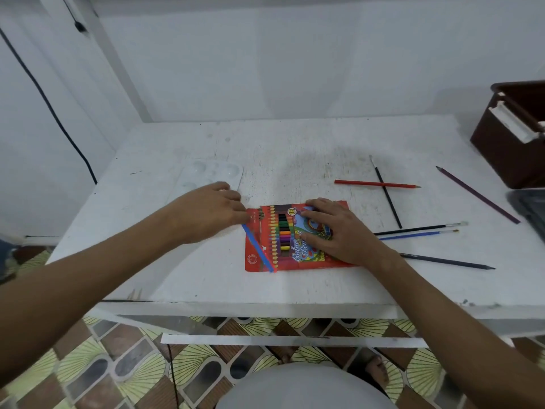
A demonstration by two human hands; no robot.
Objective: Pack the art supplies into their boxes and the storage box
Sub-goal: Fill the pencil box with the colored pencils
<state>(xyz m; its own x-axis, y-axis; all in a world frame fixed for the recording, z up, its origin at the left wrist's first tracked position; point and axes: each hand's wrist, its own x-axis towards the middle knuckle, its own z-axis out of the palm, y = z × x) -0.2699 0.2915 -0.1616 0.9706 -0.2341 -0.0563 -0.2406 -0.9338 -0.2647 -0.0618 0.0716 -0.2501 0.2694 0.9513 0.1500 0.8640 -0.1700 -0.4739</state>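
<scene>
Pencil box (295, 240), thin red card, light and bendy, flat under my right hand (336, 231), fingers spread, pressing. Left hand (212, 211) at box's open end, fingertips on blue pencil (257, 247); grip unclear. I'd hold box by edges; pencils stiff, roll easily.

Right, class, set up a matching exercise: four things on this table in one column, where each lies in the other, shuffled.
Things:
1. red pencil
2. palette
3. purple pencil
4. pencil box

Places:
A. under the right hand
B. behind the left hand
C. crossed with a black brush
D. nearest the brown box

Pairs: 1-C, 2-B, 3-D, 4-A
</scene>
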